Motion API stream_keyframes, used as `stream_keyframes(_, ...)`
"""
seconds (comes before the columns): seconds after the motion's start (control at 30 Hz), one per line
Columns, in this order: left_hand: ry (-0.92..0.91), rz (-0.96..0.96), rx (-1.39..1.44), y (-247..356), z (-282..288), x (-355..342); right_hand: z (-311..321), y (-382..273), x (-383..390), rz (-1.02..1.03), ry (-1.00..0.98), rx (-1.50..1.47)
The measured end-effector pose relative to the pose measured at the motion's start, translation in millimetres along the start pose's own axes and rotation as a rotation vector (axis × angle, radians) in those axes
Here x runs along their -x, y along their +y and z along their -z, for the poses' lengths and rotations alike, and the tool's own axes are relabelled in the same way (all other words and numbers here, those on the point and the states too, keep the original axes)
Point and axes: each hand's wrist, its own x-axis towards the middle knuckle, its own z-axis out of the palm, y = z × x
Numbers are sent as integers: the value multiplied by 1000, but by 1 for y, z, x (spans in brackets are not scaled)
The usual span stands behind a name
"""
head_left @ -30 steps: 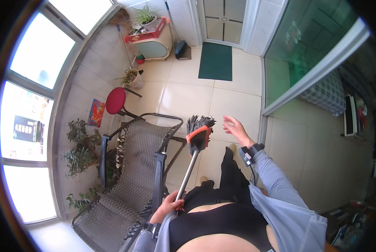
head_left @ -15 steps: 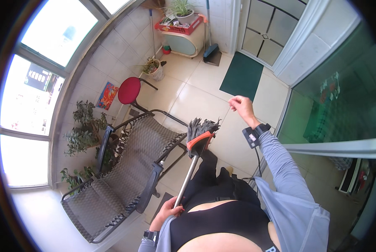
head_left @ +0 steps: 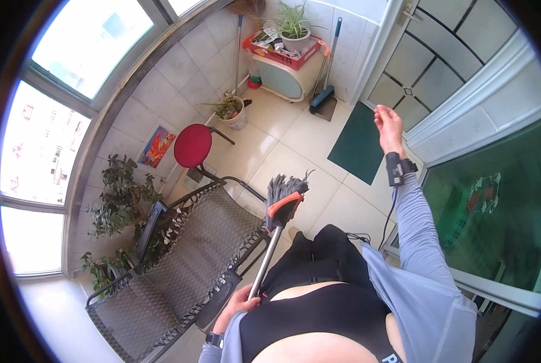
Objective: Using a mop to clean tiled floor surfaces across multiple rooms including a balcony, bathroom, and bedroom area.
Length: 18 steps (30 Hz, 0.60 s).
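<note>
My left hand (head_left: 245, 299) is closed on the metal handle of a mop (head_left: 261, 263), whose grey strand head (head_left: 282, 189) and orange-black holder point upward beside a woven folding lounge chair (head_left: 204, 251). My right hand (head_left: 389, 124) is raised at arm's length over a dark green mat (head_left: 355, 148) near a glass-panelled door (head_left: 435, 57), its fingers curled together with nothing visible in them.
Left: windows (head_left: 44, 145), leafy plants (head_left: 119, 193), red stool (head_left: 192, 142). Back: potted plant (head_left: 234, 118), cabinet (head_left: 279, 78) bearing a red box (head_left: 258, 45), broom and dustpan (head_left: 322, 103). Right: green glass sliding panel (head_left: 494, 242); tiled floor (head_left: 307, 151) between.
My right hand has risen and moved rightward toward the door, its fingers drawing together. My view has turned right. My left hand still holds the mop.
</note>
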Motion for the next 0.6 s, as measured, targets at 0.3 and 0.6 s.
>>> stream_keyframes(0.3,80,3,155,65,13,-55,-100,43,-89,-361,-378,-115)
stream_keyframes(0.6,226,24,368,139,-30,-105,-254,127,-97,-565,-1427,606)
